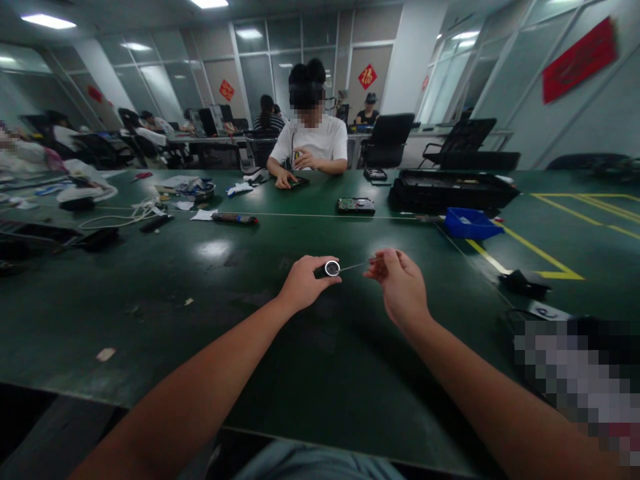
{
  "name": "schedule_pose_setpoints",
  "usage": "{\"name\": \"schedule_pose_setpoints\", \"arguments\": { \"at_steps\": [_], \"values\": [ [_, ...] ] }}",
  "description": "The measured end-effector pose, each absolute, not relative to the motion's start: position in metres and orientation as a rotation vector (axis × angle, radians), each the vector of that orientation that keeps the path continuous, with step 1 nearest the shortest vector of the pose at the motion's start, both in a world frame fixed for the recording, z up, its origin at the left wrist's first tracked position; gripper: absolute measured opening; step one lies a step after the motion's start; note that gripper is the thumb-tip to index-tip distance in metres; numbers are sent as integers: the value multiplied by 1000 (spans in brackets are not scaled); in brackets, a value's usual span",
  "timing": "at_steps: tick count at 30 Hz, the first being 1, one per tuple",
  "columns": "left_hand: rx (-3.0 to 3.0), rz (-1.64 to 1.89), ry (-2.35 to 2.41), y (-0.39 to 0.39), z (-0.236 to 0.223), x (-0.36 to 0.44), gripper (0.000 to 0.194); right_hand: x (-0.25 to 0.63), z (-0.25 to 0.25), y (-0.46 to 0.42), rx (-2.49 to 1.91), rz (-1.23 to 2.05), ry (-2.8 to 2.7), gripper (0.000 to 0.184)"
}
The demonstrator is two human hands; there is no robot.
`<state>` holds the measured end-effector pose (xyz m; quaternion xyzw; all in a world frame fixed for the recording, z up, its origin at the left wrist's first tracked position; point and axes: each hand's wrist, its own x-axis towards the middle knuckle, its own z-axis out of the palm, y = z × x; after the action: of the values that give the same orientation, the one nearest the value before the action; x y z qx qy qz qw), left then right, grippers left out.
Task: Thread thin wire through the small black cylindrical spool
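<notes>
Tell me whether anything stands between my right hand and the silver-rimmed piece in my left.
No separate object visibly stands between your right hand and the silver-rimmed piece in your left hand. Only a thin strand spans the gap, seemingly reaching the right fingertips. The circuit-board device lies beyond both hands.

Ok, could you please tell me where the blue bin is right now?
In the head view, the blue bin sits on the green table, right of centre, just in front of the long black case.
</notes>
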<state>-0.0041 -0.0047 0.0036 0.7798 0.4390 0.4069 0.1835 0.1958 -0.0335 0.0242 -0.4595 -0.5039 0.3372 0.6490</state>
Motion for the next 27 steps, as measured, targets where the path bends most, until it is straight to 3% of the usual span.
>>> {"name": "schedule_pose_setpoints", "arguments": {
  "at_steps": [13,27],
  "values": [
    [2297,1122,1240,-4,3,-4,38,190,36,-54,-1184,301,-1553,20],
    [2354,1101,1261,-4,2,-4,39,187,39,-55,-1242,271,-1497,25]
  ]
}}
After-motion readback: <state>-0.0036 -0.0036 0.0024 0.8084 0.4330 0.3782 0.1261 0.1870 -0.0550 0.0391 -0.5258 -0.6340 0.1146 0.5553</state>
